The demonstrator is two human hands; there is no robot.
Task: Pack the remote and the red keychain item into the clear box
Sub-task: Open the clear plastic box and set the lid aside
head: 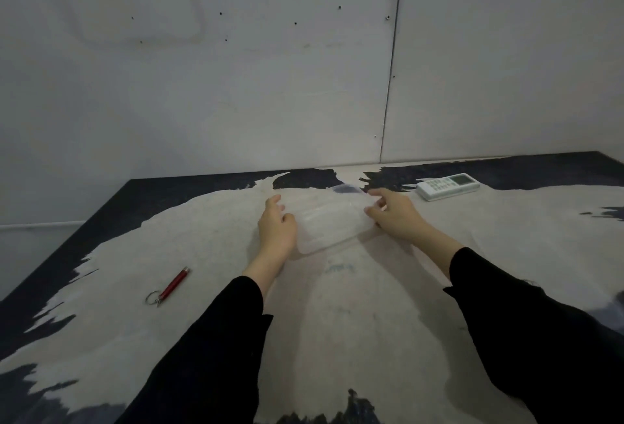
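The clear box lies in the middle of the table, with its lid on as far as I can tell. My left hand grips its left end and my right hand grips its right end. The white remote rests at the far right of the table, apart from the box, buttons up. The red keychain item, a slim red stick with a metal ring, lies on the table to the near left.
The table has a worn white surface with dark patches and a dark left edge. A pale wall stands right behind the table's far edge. My black sleeves reach in from the bottom.
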